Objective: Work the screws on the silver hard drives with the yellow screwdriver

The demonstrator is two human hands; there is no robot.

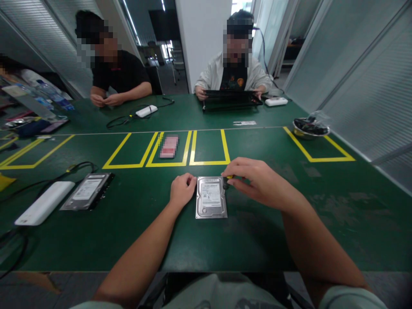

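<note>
A silver hard drive (210, 198) lies flat on the green table in front of me, its white label facing up. My left hand (183, 189) rests at its upper left edge, fingers curled and touching the drive's side. At the upper right corner, my right hand (254, 180) pinches a small black and yellow tool (225, 183), which looks like a short screwdriver. The tool's tip is too small to make out, so I cannot tell if it touches the drive.
To the left lie a second hard drive (86, 191) and a white power bank (45, 202) with black cables. Yellow tape outlines (209, 163) and a pinkish packet (169, 146) lie ahead. A metal bowl (310, 128) stands at right. Opposite, one person holds a black panel (231, 99); another sits left.
</note>
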